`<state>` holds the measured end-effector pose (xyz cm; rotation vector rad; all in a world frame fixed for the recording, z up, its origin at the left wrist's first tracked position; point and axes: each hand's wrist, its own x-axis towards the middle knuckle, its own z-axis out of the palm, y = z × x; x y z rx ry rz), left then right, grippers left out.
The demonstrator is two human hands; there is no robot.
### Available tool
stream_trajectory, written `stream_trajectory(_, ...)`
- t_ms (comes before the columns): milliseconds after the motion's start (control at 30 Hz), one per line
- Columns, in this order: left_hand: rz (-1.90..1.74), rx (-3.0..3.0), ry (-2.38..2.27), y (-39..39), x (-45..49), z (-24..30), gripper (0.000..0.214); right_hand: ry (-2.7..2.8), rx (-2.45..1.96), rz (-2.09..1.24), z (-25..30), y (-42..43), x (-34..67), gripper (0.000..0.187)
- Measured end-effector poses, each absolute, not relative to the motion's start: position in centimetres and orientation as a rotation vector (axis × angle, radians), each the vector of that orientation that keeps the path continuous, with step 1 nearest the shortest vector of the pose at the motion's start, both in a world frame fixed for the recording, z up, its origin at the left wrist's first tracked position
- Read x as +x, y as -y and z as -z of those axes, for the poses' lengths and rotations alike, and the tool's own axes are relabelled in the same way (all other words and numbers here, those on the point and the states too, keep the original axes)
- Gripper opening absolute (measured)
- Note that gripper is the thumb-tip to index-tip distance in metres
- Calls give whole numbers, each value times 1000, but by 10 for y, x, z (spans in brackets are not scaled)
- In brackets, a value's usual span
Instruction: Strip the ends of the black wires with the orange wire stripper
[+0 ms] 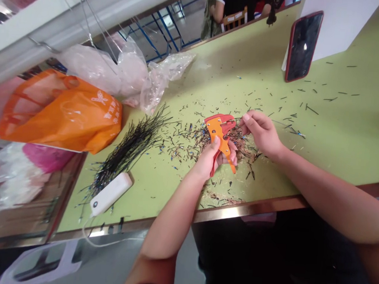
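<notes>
My left hand [209, 158] is wrapped round the handles of an orange and red wire stripper [217, 129], whose jaws point up and to the right. Just right of those jaws, my right hand [260, 131] pinches a thin dark wire [278, 122] between thumb and fingers. One end of it reaches toward the jaws; whether it sits inside them is too small to tell. Beneath both hands lies a heap of wire scraps [241, 146], with black offcuts and copper-coloured strands. Further left, a bundle of black wires [128, 148] with blue bits at the near ends rests on the green table [169, 193].
An orange bag [77, 111] and clear plastic bags [122, 73] stand at the left. A white power bank [111, 194] with a cable lies near the front edge. A red-cased phone [303, 47] leans against a white box [338, 27]. Another person [235, 3] sits beyond the table.
</notes>
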<state>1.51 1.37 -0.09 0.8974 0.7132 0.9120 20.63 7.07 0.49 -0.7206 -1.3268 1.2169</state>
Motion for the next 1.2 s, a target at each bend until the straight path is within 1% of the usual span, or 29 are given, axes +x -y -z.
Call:
stream_trajectory(300,-899,831,-750,-16,13,1,65,1299,-651,-1349,-3,-73,207,49)
stream_trajectory(567,-913,848,-715,-17,15,1,70,1324,-709,-1363,-4,-71,207,54)
stream_trajectory(767,-925,850,-703,-14,19,0,69,1320,-710,-1370,-2,-71,206,56)
stream_trajectory(933,-983,774,-752,-15,28,7,70,1280,-703,-1418,0,-71,205,53)
stream_trajectory(1067,-999,663,-817,-16,36,7,74,1090,-616,-1540,1,-70,200,49)
stream_trajectory(1200,-990,649,-774,-13,43,3,75,920,-504,-1681,1,-64,189,36)
